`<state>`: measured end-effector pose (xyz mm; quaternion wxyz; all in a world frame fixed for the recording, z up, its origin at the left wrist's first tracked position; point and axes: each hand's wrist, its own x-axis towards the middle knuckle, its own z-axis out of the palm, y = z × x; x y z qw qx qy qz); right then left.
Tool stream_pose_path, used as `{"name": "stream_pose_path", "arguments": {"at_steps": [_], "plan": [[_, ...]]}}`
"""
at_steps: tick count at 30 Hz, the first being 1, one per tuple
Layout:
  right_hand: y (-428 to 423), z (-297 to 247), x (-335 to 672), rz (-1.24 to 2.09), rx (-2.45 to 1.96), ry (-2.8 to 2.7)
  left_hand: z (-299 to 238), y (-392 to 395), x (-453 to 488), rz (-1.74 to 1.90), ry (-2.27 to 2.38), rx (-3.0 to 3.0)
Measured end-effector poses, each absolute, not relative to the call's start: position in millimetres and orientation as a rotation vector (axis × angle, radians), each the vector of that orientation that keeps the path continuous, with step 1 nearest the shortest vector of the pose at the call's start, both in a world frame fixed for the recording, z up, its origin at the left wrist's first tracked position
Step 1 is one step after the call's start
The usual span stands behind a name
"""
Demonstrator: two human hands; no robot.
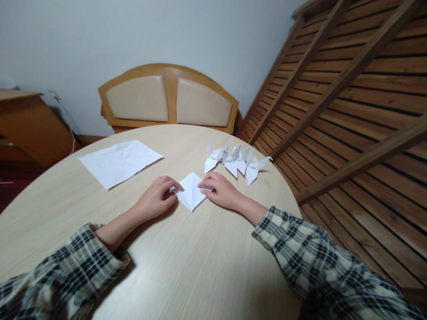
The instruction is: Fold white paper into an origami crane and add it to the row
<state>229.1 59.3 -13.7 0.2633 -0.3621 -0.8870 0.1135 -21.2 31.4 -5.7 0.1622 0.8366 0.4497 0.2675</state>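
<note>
A small white sheet of folded paper point(191, 189) lies as a diamond on the table, one corner toward me, with a crease down its middle. My left hand point(156, 195) pinches its left corner between thumb and fingers. On the opposite corner, my right hand point(222, 190) has its thumb and fingers closed in the same way. Just beyond my right hand stand several white paper cranes point(252, 169) in a row, wings and necks pointing up.
A larger stack of white paper point(122, 161) lies at the left of the round wooden table point(187, 266). Behind the table is a padded headboard point(136, 98). Wooden slats point(353, 98) rise along the right, and a brown cabinet point(26, 126) stands at the left.
</note>
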Motion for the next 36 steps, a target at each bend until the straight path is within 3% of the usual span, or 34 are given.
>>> {"name": "stream_pose_path", "arguments": {"at_steps": [36], "plan": [[55, -2, 228, 0.353, -0.981, -2.459, -6, 30, -18, 0.675, 1.350, 2.719]]}}
